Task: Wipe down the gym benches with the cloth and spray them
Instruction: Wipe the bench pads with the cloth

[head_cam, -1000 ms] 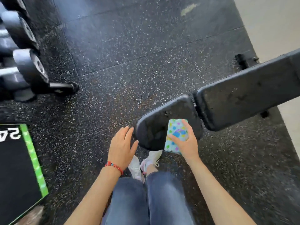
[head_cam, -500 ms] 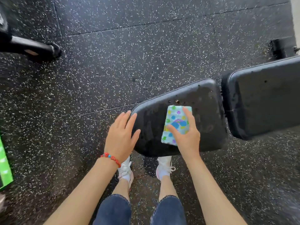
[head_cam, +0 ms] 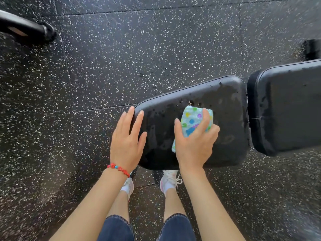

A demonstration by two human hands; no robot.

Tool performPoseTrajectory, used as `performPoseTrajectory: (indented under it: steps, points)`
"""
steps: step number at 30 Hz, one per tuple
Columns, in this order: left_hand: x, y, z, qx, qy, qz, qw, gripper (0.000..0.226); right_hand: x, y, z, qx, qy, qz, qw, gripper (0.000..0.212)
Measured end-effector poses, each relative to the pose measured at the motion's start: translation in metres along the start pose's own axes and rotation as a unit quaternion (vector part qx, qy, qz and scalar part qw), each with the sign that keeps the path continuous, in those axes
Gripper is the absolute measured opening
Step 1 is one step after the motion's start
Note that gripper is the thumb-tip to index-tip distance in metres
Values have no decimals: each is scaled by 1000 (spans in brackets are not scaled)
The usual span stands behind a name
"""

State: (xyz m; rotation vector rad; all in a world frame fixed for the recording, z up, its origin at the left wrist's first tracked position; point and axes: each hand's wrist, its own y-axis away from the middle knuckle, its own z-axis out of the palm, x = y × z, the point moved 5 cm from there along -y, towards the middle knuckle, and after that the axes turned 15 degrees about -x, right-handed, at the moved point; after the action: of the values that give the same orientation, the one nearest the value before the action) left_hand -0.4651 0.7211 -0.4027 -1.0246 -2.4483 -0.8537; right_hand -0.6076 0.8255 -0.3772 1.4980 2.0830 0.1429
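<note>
A black padded bench seat (head_cam: 225, 105) lies in front of me, its surface wet and streaked. The back pad (head_cam: 286, 105) joins it on the right. A folded cloth (head_cam: 191, 122) with coloured dots lies on the seat under my right hand (head_cam: 194, 143), whose fingers and thumb curl around it and press it down. With straight fingers, my left hand (head_cam: 126, 140) rests flat on the seat's left edge. No spray bottle is in view.
Black speckled rubber floor (head_cam: 156, 49) surrounds the bench. A black rack foot (head_cam: 29, 28) lies at the upper left. A bench frame part (head_cam: 311, 49) shows at the far right. My white shoes (head_cam: 169, 180) stand just under the seat's near edge.
I have leaned in closer over the bench. My right hand has slid the cloth further up the seat toward the middle. My left hand has moved onto the seat's left edge.
</note>
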Motion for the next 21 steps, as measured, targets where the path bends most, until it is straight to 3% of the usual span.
performPoseTrajectory:
  steps: [14,21]
  points:
    - [-5,2,2,14,7,18,1000,49,-27,-25,8,83,77,-75,991,57]
    - [-6,2,3,16,-6,22,1000,49,4,38,25,44,129,-114,984,48]
